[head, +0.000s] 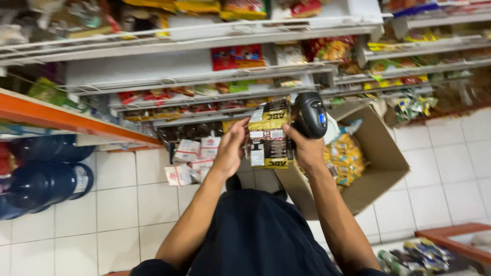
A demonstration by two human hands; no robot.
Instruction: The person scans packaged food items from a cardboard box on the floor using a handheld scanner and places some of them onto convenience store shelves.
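Note:
My left hand [230,149] grips the left edge of a strip of black and gold sachets [269,134], held up in front of me. My right hand [306,148] steadies the strip's right edge and also holds a black handheld barcode scanner [312,113], whose head points toward the strip. Both forearms reach forward over my dark trousers.
An open cardboard box [381,153] with yellow packets inside sits on the white tiled floor at right. White and red packets [192,161] lie by the low shelf. Snack-filled shelves [204,82] fill the back. Blue water jugs [46,174] stand at left under an orange-edged counter.

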